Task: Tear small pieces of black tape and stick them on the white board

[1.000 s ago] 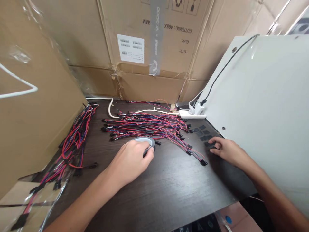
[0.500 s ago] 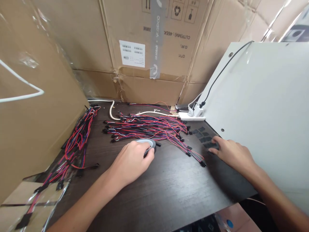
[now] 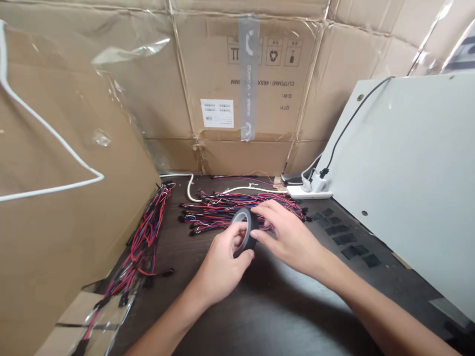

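Observation:
My left hand (image 3: 224, 262) holds a roll of black tape (image 3: 252, 230) upright above the dark wooden table (image 3: 282, 301), its fingers through and around the roll. My right hand (image 3: 285, 235) has come in from the right, with its thumb and fingers pinching the roll's right side. Just behind both hands lies a loose bundle of red, blue and black wires with black connectors (image 3: 211, 215). The hands hide part of it.
A second wire pile (image 3: 146, 237) lies against a plastic-wrapped cardboard sheet (image 3: 63, 133) at left. Dark tape patches (image 3: 343, 239) mark the table at right, below a tilted white panel (image 3: 404, 158). A white power strip (image 3: 308, 193) stands at the back, before stacked cardboard (image 3: 237, 84).
My left hand has lifted the tape roll off the table. My right hand has moved left from the dark patches onto the roll. The view has tilted upward.

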`<state>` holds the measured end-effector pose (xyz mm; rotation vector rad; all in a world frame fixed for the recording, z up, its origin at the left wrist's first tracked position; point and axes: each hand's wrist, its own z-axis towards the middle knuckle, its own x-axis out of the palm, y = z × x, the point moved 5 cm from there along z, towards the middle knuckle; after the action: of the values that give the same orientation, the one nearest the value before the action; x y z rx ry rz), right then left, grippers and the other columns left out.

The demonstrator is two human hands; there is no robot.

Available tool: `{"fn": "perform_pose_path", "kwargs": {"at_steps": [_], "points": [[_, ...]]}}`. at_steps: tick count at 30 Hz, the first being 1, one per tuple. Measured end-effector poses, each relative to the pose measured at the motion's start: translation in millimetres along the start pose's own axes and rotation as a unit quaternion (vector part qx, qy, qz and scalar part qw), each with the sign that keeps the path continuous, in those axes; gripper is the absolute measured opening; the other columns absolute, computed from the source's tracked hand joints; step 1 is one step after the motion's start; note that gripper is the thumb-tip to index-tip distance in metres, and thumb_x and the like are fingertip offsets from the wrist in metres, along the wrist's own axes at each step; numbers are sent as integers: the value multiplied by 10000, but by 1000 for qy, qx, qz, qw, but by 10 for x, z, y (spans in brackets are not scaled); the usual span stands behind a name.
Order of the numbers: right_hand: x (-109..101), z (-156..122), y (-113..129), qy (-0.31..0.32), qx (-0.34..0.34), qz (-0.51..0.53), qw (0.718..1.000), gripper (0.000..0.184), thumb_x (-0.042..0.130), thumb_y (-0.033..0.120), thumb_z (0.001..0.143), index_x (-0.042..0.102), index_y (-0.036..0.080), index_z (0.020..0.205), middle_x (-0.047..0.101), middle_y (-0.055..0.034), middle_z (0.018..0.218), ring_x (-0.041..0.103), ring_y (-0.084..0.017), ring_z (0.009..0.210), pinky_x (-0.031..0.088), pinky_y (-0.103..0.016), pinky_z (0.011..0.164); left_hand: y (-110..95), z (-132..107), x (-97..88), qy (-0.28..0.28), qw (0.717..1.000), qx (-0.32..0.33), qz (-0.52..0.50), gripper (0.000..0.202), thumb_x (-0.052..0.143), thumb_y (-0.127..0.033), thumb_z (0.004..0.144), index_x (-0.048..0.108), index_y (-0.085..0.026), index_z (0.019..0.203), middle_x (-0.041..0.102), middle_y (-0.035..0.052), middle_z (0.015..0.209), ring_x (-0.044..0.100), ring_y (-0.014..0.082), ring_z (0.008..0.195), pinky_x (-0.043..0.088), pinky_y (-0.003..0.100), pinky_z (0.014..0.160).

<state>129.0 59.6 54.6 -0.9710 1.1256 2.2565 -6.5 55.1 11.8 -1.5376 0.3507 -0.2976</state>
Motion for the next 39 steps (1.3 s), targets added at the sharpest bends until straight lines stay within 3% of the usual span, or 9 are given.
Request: {"fn": "perform_pose_path", "kwargs": {"at_steps": [5,11,17,21,23,28,34,39], "points": [[160,-131,2,-77,-31,-26,996,200,505,183,924,602,130,1091,606,-125,1114,614,-214,949,537,-328,719,88,26,3,-36,999,-11,-18,345,598,-151,751,526,-163,1088,639,54,1104,627,152,1001,491,272,930],[141,-241,-1,-142,-36,-1,989,83,565,119,886,608,152,949,618,-79,967,611,-165,840,512,-279,698,113,7,51,2,996,50,75,506,534,-50,737,517,-205,1219,584,45,1271,575,168,1162,460,309,1030],[99,-198,-77,-105,8,69,992,99,575,80,858,548,164,811,569,5,727,512,-107,639,414,-229,603,113,-9,31,48,970,97,220,597,480,-33,815,412,-222,1377,535,61,1356,532,178,1229,423,338,1065],[96,-179,-150,-72,32,85,993,134,530,66,859,508,163,768,549,15,691,456,-97,587,368,-223,572,132,-21,28,61,949,121,284,571,475,-81,868,373,-192,1419,579,95,1304,579,196,1157,464,345,981],[93,-176,-174,-56,32,69,996,148,502,63,864,481,163,757,540,9,696,449,-102,603,352,-225,572,157,-15,16,55,940,110,318,505,490,-120,885,429,-180,1383,625,95,1229,610,217,1083,480,359,917],[50,-185,-194,-28,18,23,999,165,448,76,892,440,166,755,525,-6,708,454,-118,643,336,-234,592,159,3,22,41,924,75,372,183,530,-175,900,644,-184,1043,700,28,921,644,194,816,463,307,724],[23,-211,-110,-4,1,49,999,155,482,65,892,458,159,772,523,3,707,442,-103,628,336,-220,587,86,-10,45,-1,915,68,399,146,549,-203,886,676,-182,954,709,31,842,645,163,717,448,244,629],[110,-251,87,41,-12,117,992,158,468,51,891,466,161,779,529,8,708,459,-96,637,364,-209,601,54,49,-134,-63,923,21,380,205,550,-199,847,678,-204,1008,725,25,862,666,173,737,464,247,649]]}}
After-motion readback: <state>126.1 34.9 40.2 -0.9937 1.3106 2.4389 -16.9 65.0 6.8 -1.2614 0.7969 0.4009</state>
